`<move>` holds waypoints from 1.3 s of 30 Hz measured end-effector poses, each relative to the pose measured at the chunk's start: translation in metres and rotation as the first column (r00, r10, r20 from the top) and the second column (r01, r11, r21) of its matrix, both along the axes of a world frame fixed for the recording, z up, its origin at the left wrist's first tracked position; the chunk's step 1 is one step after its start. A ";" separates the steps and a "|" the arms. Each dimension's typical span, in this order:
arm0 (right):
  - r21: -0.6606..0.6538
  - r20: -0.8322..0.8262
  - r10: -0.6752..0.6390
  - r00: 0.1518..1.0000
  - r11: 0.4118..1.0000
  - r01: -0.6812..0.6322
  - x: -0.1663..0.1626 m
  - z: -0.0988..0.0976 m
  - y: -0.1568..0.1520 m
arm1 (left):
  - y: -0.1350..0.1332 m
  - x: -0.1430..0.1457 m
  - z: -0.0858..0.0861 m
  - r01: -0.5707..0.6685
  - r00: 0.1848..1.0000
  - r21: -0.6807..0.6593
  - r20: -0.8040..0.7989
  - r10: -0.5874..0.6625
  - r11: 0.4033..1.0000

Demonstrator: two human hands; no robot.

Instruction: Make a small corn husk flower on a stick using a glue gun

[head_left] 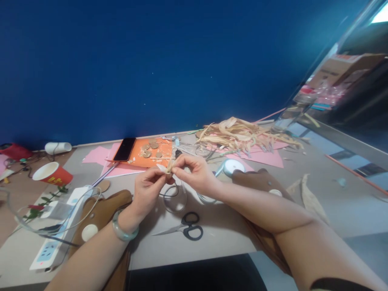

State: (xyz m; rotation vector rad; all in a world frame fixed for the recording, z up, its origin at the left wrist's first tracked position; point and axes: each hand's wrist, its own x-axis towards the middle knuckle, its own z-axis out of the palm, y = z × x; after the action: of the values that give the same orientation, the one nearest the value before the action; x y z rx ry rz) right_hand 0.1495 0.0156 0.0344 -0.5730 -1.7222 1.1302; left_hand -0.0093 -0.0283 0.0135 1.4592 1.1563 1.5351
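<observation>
Husk strip (pixel 166 167): small pale dry piece, held in the air just beyond the scissors (pixel 187 227)
Left hand (pixel 148 190): fingertips pinched narrow on the strip's left end
Right hand (pixel 196 173): thumb and forefinger pinched on its right end
Handling: probably feather-light, papery and brittle; likely splits along the grain, so a gentle grip close to the middle suits it
Husk pile (pixel 242 135): well beyond the scissors, to their right

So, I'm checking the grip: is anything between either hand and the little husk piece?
Nothing visible. The left hand and right hand both pinch the husk piece directly; the scissors lie apart on the table.
</observation>
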 end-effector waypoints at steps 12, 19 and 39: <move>-0.128 -0.095 0.009 0.995 0.992 -0.021 -0.005 -0.005 -0.001 | -0.001 0.004 0.000 0.000 0.993 -0.074 0.117 0.009 0.997; -0.148 -0.076 -0.005 0.997 0.989 -0.006 -0.006 -0.005 -0.001 | -0.001 0.005 0.003 -0.003 0.994 -0.082 0.112 0.012 0.997; -0.275 -0.085 0.042 0.996 0.959 -0.064 -0.008 -0.008 0.000 | 0.001 0.003 -0.001 -0.069 0.997 -0.055 0.026 0.071 0.996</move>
State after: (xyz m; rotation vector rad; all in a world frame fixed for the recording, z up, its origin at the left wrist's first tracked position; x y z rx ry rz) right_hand 0.1418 0.0153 0.0262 -0.6474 -1.5300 1.4276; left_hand -0.0065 -0.0272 0.0120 1.3705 1.2353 1.5541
